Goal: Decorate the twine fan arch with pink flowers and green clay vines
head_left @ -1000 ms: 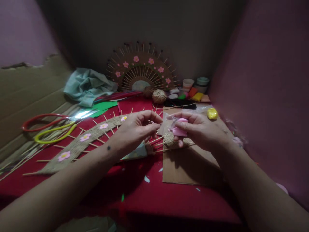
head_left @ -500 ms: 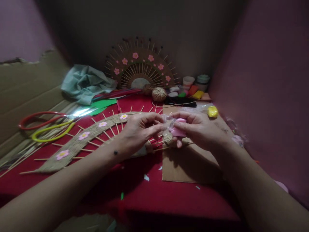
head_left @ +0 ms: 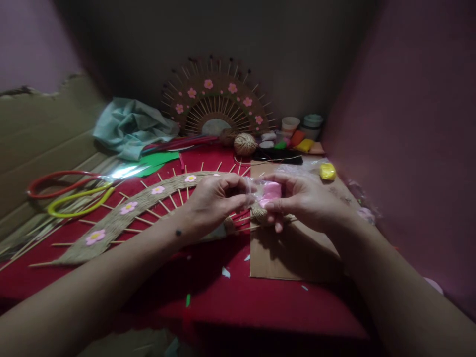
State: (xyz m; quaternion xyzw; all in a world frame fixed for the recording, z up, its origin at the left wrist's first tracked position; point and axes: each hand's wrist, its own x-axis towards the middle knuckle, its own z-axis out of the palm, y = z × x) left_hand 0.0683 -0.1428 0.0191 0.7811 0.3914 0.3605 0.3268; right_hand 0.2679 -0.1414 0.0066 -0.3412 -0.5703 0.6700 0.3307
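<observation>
The pink lump (head_left: 272,192) was held up between the two hands, above the upper left part of the cardboard (head_left: 282,263), which lay on the red-covered counter (head_left: 290,312). Clear wrap (head_left: 253,187) was seen at the lump's left side; whether the lump was wholly enclosed could not be told. The lump was gripped by the right hand (head_left: 305,203), with the thumb laid across its lower front and fingers behind. The edge of the wrap was pinched by the left hand (head_left: 214,201) between thumb and fingers; the exact contact at the tips was blurred. A twine-wound piece (head_left: 259,213) was partly visible just below the lump. To the left, the arch (head_left: 143,199) was laid flat, pink flowers spaced along its band; a yellow lump (head_left: 327,171) was noted beyond the right hand. The step in hand was judged to be the handling of the wrap at the lump's edge. For the next move, a steady right grip and a small, controlled pull or fold of the film by the left were judged to be called for, with the lump kept from being squeezed, since it was taken to be soft. No opening in the wrap could be made out.
</observation>
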